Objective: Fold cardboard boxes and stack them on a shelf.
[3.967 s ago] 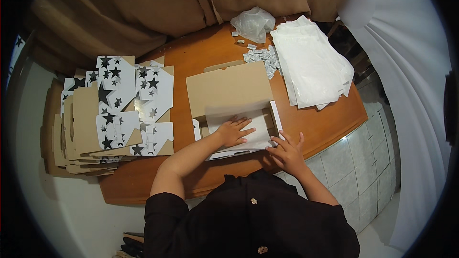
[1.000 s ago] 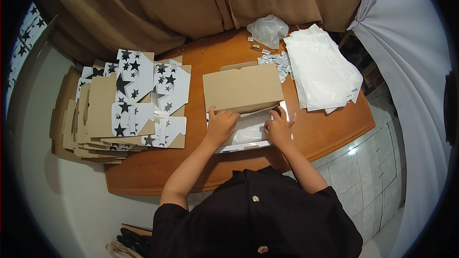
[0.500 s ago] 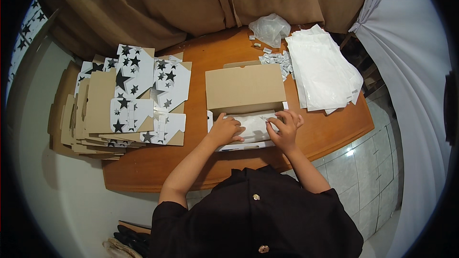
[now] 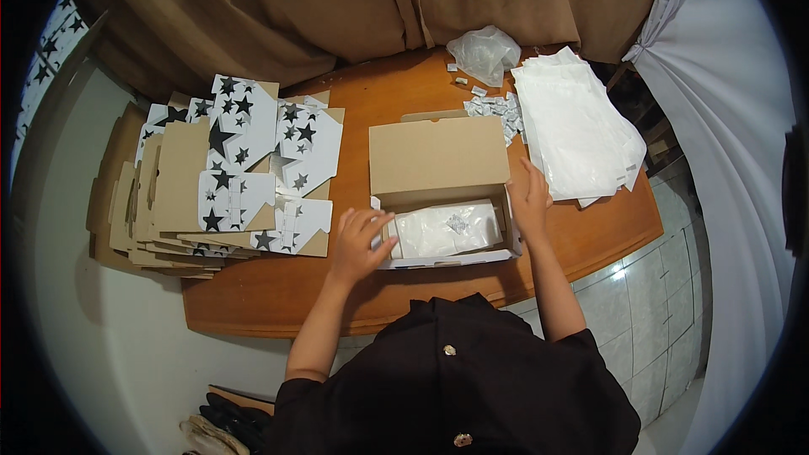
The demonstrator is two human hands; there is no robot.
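Note:
In the middle of the table stands a cardboard box [image 4: 438,156], brown inside, with its lid tipped up and back. Within it rests a white plastic-wrapped package [image 4: 421,232]. A small printed sachet [image 4: 458,223] lies on top of that package. My left hand [image 4: 360,240] is at the box's left side, fingers apart, holding nothing. At the opposite side my right hand [image 4: 531,198] is stretched out along the right wall, also holding nothing. Whether either hand touches the cardboard, I cannot tell.
Flattened boxes with black stars [image 4: 240,139] are piled on the left. White plastic bags [image 4: 577,131] lie stacked on the right. Between them and the box are loose small sachets [image 4: 503,109], with a clear plastic bag [image 4: 484,55] behind. Brown curtains [image 4: 337,0] hang along the back.
Both hands have left the package and spread apart, the left to the left side, the right to the right side. The sachet, earlier by my right fingers, now lies on the package.

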